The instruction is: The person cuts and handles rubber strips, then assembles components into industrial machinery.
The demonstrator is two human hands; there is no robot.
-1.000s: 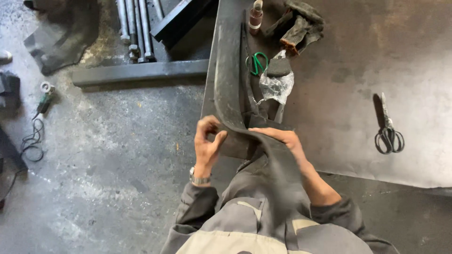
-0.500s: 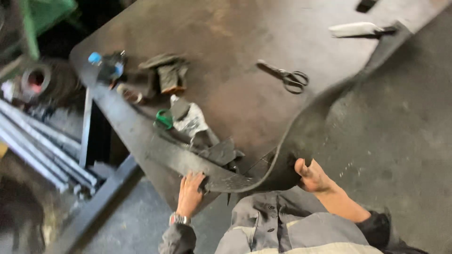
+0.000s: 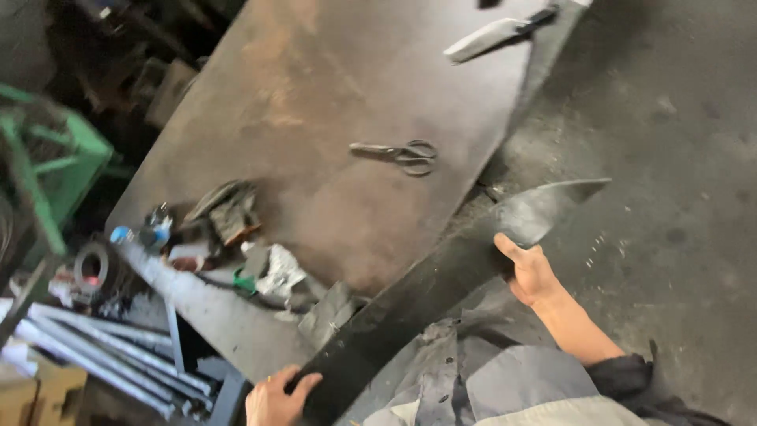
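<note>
A long black rubber strip (image 3: 430, 288) runs across my lap along the near edge of a rusty metal table (image 3: 339, 118). My left hand (image 3: 276, 398) grips its lower left end. My right hand (image 3: 528, 268) holds it near the other end, where the strip tapers to a point over the floor. Between my hands the strip lies stretched out almost straight.
Scissors (image 3: 398, 154) and a large knife (image 3: 501, 31) lie on the table. A pile of scraps, small tools and a blue-capped item (image 3: 229, 237) sits at its left end. Metal pipes (image 3: 95, 347) and a green frame (image 3: 55, 173) lie left; concrete floor (image 3: 670, 197) lies right.
My view has swung toward the table. My hands have moved further apart along the strip, pulling it from a bent shape into a straighter line.
</note>
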